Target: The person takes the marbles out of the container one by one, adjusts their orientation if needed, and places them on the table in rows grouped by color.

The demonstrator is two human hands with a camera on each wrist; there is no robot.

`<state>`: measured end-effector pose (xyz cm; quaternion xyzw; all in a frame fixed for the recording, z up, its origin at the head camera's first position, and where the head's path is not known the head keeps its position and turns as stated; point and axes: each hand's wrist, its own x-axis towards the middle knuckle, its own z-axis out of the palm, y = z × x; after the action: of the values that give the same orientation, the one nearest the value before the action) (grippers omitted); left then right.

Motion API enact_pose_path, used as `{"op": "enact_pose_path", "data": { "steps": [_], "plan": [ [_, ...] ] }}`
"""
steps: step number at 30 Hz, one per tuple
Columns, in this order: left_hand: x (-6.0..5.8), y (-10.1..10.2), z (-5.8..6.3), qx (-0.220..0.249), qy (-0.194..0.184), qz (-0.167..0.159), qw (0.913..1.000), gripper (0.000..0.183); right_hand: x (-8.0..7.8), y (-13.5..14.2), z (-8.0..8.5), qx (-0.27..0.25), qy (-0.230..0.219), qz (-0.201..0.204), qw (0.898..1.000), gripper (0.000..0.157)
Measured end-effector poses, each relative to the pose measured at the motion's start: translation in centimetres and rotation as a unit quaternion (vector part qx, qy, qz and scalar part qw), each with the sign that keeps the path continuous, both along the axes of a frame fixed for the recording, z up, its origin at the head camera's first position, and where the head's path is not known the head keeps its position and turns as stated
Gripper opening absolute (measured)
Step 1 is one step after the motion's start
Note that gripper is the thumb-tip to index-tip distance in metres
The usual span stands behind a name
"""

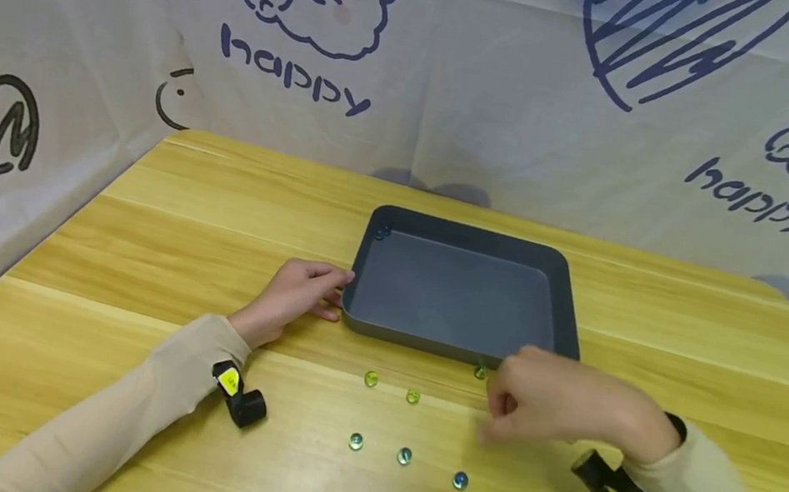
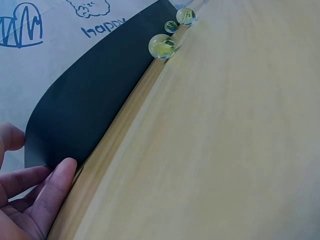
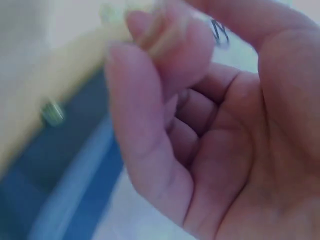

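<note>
Near the table's middle is a dark grey rectangular tray (image 1: 452,344). My left hand (image 1: 300,293) rests at its near left corner, fingertips touching the outer wall (image 2: 85,100). My right hand (image 1: 547,398) is over the table by the tray's near right part, fingers curled in with the tips drawn together; the right wrist view is blurred and no marble shows between them. Just left of it a green marble (image 1: 479,371) lies by the tray's front wall. Two yellow-green marbles, a left one (image 1: 372,378) and a right one (image 1: 413,397), are on the wood in front of the tray.
Closer to me lie a pale blue marble (image 1: 355,441), another bluish one (image 1: 404,455) and a darker blue marble (image 1: 460,480). Dark blue marbles (image 1: 382,232) sit in the tray's far left corner. A white drawn-on cloth (image 1: 460,104) hangs behind the wooden table (image 1: 194,268).
</note>
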<state>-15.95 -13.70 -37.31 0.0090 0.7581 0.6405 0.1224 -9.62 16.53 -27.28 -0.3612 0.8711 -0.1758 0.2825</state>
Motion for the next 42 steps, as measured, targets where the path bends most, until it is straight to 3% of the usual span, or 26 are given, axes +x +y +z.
{"op": "enact_pose_path", "data": {
  "steps": [6, 10, 15, 21, 27, 30, 35, 42],
  "plan": [
    [0.0, -0.2, 0.0, 0.003, 0.001, 0.002, 1.0000, 0.034, -4.9, -0.4, 2.2, 0.005, 0.086, -0.032, 0.996, 0.041],
    [0.0, -0.1, 0.0, 0.008, 0.001, 0.001, 1.0000, 0.033, -8.8, -1.5, 2.4, 0.029, 0.091, -0.048, 0.994, 0.041],
    [0.1, -0.2, -0.2, 0.010, -0.004, 0.003, 0.9999, 0.033, -13.4, -4.0, 2.1, 0.050, 0.098, -0.056, 0.992, 0.030],
    [0.0, -0.2, -0.2, 0.006, -0.006, 0.007, 0.9999, 0.032, -17.0, -8.1, 1.4, 0.070, 0.098, -0.094, 0.988, 0.030],
    [-0.2, -0.2, -0.3, 0.008, -0.007, 0.013, 0.9999, 0.031, -18.7, -11.9, -0.4, 0.090, 0.099, -0.095, 0.986, 0.027],
    [-0.2, -0.3, -0.4, 0.011, -0.003, 0.014, 0.9998, 0.030, -19.0, -13.1, -1.7, 0.072, 0.097, -0.094, 0.988, 0.022],
    [-0.2, -0.2, -0.4, 0.014, 0.000, 0.015, 0.9998, 0.030, -19.3, -13.8, -3.4, 0.028, 0.092, -0.105, 0.990, 0.017],
    [-0.2, -0.3, -0.5, 0.014, -0.001, 0.017, 0.9998, 0.030, -19.3, -14.2, -4.3, 0.035, 0.120, -0.095, 0.988, 0.014]
  ]
}}
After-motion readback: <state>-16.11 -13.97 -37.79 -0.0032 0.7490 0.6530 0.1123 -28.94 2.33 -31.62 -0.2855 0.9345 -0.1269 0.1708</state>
